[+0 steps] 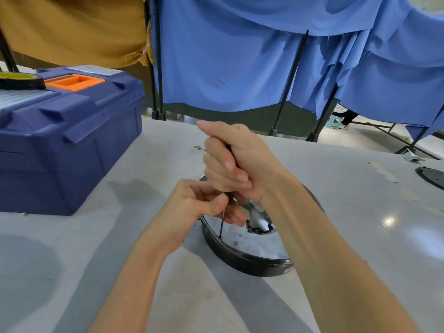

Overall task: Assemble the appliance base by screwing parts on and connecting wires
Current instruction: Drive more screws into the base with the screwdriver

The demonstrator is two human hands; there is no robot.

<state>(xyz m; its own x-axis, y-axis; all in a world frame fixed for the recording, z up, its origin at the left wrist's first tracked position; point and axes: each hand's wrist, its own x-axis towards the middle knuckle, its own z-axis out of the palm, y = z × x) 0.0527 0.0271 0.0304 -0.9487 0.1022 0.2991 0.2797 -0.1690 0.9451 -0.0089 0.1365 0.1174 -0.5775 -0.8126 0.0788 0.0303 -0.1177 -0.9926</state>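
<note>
Two hands work close together over the base (pixel 249 259), which lies on the grey table (pixel 336 193), in the middle and near to the person. The base is round, with a black rim and a shiny metal plate (pixel 262 246) inside; the plate has a hole near its centre. The right hand (pixel 230 162) is above, its fingers curled tightly round the handle of a screwdriver (pixel 221 224), so that the handle is almost hidden. The left hand (pixel 197 207) is just below and touches the right one; its thumb and fingers pinch the thin dark shaft. The shaft stands nearly upright, and its tip meets the plate close to the left rim. On the left side of the table stands a blue toolbox (pixel 72 140) with an orange insert in the lid, and a tape roll (pixel 21 80) lies on top of it. Behind the table hangs a blue cloth (pixel 240 56) on black poles. A dark disc (pixel 432 176) shows at the right edge.
</note>
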